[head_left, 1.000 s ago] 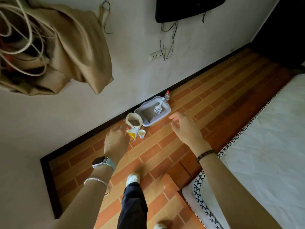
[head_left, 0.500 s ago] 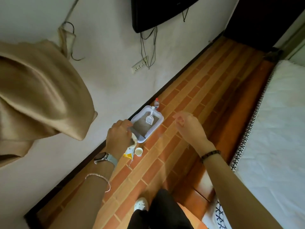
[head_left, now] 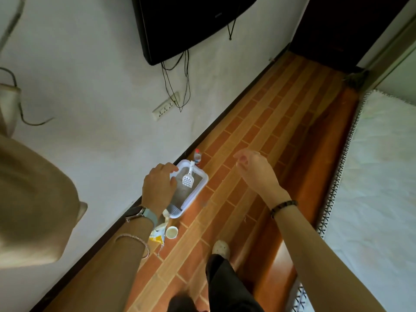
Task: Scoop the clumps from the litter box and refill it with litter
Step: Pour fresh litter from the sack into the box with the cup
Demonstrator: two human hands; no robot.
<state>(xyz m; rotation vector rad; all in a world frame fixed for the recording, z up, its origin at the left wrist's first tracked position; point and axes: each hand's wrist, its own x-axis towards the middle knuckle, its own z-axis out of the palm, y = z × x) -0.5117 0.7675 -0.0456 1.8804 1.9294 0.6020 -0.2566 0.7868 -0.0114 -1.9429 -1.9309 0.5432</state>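
While both arms reach out over the floor (head_left: 247, 122), the litter box (head_left: 203, 180) lies below the left hand (head_left: 157, 185), its long side along the dark skirting at the foot of the white wall. A white slotted scoop (head_left: 188, 180) rests inside on the grey litter, its handle propped on the far rim. A grey slotted piece sits at the box's near end. A small bottle (head_left: 197, 156) with a red cap stands just beside the far end. By the near end, a white and yellow bag (head_left: 158, 233) stands against the skirting, with a small white cup (head_left: 172, 233) just beside it. The print on the bag is too small to read, and so is the mark on the frame of the TV (head_left: 191, 23) on the wall.

The left hand's fingers are loosely curled and hold nothing; the hand overlaps the box's wall-side corner in this view, and I cannot tell whether it touches the rim. The right hand (head_left: 254, 170) hangs over bare floor well apart from the box, fingers loosely bent, thumb near forefinger, grasping nothing.

Between the box and the bed (head_left: 371, 176) on the right runs an open strip of brick-pattern floor, reaching back to a dark doorway. One pale shoe (head_left: 221, 247) stands on it near the cup. A socket strip (head_left: 165, 106) is fixed to the wall under the TV's cables.
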